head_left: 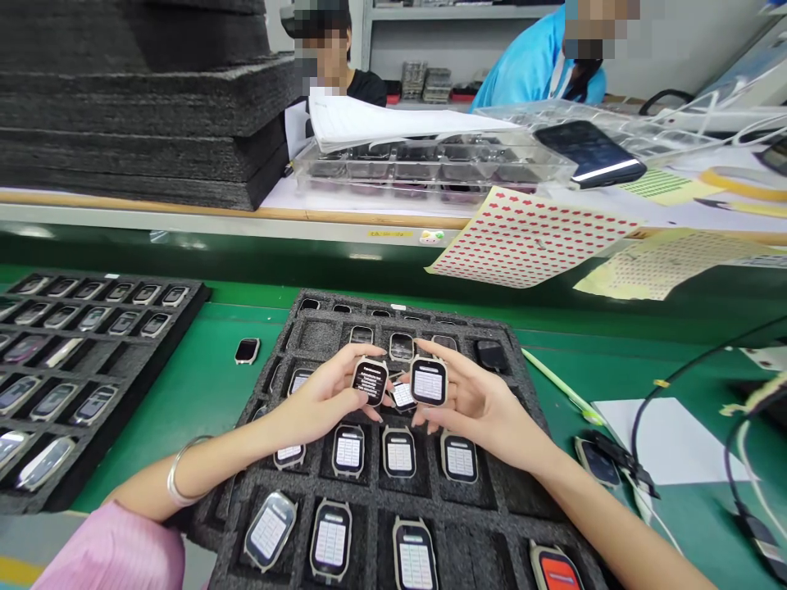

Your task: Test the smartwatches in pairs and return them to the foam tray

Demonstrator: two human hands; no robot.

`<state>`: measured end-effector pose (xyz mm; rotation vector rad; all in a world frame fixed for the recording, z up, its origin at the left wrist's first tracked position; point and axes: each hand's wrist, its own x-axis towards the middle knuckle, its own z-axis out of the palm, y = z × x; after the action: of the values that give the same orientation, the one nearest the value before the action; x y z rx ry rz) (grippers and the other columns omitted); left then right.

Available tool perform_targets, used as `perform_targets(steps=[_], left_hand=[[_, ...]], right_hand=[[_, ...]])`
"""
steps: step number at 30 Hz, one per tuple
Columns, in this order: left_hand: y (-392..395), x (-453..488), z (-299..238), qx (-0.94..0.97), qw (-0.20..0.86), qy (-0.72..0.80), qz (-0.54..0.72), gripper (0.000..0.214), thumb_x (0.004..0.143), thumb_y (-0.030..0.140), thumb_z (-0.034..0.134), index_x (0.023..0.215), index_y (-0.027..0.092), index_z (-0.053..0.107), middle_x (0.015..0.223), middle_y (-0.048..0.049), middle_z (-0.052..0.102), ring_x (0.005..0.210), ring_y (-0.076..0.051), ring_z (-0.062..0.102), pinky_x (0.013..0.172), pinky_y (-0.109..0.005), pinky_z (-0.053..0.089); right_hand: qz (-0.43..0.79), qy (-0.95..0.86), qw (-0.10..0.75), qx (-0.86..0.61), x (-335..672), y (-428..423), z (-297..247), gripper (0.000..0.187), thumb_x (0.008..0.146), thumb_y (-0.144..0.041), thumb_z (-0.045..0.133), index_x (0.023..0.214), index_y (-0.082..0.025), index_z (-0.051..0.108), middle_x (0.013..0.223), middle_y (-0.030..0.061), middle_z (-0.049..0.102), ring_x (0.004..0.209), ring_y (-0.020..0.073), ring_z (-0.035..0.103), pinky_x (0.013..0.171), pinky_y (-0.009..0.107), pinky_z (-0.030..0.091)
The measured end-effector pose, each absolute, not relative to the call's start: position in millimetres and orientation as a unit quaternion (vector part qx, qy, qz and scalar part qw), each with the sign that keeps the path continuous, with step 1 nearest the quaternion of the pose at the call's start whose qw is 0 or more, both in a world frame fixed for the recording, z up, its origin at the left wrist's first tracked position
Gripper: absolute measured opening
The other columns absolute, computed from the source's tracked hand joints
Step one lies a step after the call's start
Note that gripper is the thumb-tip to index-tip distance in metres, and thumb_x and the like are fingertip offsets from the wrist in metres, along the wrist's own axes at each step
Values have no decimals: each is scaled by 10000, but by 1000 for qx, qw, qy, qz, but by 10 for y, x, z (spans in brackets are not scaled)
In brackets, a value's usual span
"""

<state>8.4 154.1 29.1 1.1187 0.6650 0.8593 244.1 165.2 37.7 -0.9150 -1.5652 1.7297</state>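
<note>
Between the fingers of my left hand point(325, 383) is a smartwatch case point(370, 382) without a strap, its dark screen showing lines of white text. My right hand point(476, 393) grips a second smartwatch case point(429, 381) with a lit white grid on its screen. Both are held side by side above a black foam tray point(375, 497). Just below and between them, another lit watch point(402, 396) shows partly behind my fingers. Several more watches lie in the tray's pockets, many with white grid screens. One at the lower right has a red screen point(558, 571).
At left lies another foam tray point(132, 348) of watches, with a single watch point(247, 351) on the green bench beside it. Cables and a white sheet point(673, 442) are at right. Stacked black foam point(141, 123), clear plastic trays point(430, 170) and a phone point(590, 152) occupy the shelf. Two people are behind it.
</note>
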Motion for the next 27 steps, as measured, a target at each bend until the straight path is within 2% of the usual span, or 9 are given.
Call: perform_targets(steps=[3, 6, 9, 12, 16, 18, 20, 24, 27], left_hand=[[1531, 64, 299, 504, 712, 296, 390, 380, 862, 105, 531, 1220, 207, 456, 1016, -62, 635, 961, -185, 638, 779, -323, 582], [1523, 54, 300, 495, 715, 304, 389, 316, 886, 189, 570, 1189, 199, 481, 1003, -67, 639, 932, -195, 658, 750, -325, 588], [1529, 55, 294, 486, 717, 317, 386, 293, 883, 249, 605, 1153, 193, 507, 969, -66, 650, 893, -198, 672, 705, -312, 591], [1547, 45, 293, 486, 713, 325, 388, 279, 879, 263, 615, 1131, 187, 523, 957, -67, 656, 879, -198, 677, 685, -303, 590], [1564, 2, 309, 483, 710, 330, 392, 306, 860, 286, 634, 1132, 186, 537, 962, -73, 656, 880, -215, 679, 679, -318, 590], [1566, -25, 315, 480, 710, 336, 391, 312, 862, 305, 624, 1134, 179, 538, 959, -79, 657, 882, -221, 678, 676, -325, 589], [1571, -62, 316, 482, 702, 346, 395, 336, 848, 289, 638, 1145, 177, 526, 968, -80, 653, 883, -216, 674, 685, -322, 583], [1615, -208, 319, 497, 654, 397, 410, 507, 759, 176, 720, 1203, 189, 475, 991, -56, 641, 898, -185, 654, 749, -304, 559], [1667, -362, 325, 504, 613, 443, 417, 476, 784, 192, 680, 1207, 172, 462, 959, -52, 630, 854, -174, 652, 700, -284, 548]], right_hand=[[573, -680, 235, -392, 2630, 1665, 389, 569, 880, -255, 643, 1371, -227, 357, 1039, 75, 648, 850, 224, 685, 700, 348, 578], [380, -800, 170, -432, 2809, 1693, 344, 455, 864, -290, 657, 1280, -219, 488, 1108, 96, 597, 961, 262, 630, 839, 423, 529], [267, -856, 130, -422, 2933, 1723, 277, 466, 870, -329, 649, 1303, -228, 509, 1208, 114, 520, 1113, 285, 541, 956, 451, 459], [213, -875, 117, -420, 3062, 1751, 258, 521, 893, -411, 616, 1359, -231, 470, 1242, 124, 508, 1156, 287, 512, 966, 444, 450], [115, -876, 102, -458, 3274, 1739, 242, 341, 967, -449, 442, 1087, -192, 631, 1049, 119, 631, 989, 295, 596, 876, 479, 478], [85, -871, 74, -478, 3343, 1697, 185, 388, 979, -449, 374, 962, -181, 654, 938, 119, 658, 877, 299, 628, 807, 493, 498], [70, -860, 74, -500, 3379, 1648, 111, 435, 976, -466, 339, 964, -168, 656, 932, 136, 656, 841, 305, 643, 778, 498, 511], [115, -825, 127, -538, 3458, 1616, 49, 459, 939, -552, 412, 1054, -175, 647, 994, 142, 660, 821, 288, 657, 729, 443, 535], [162, -792, 158, -566, 3542, 1643, 112, 463, 856, -627, 534, 938, -202, 698, 737, 82, 658, 588, 246, 604, 533, 384, 506]])
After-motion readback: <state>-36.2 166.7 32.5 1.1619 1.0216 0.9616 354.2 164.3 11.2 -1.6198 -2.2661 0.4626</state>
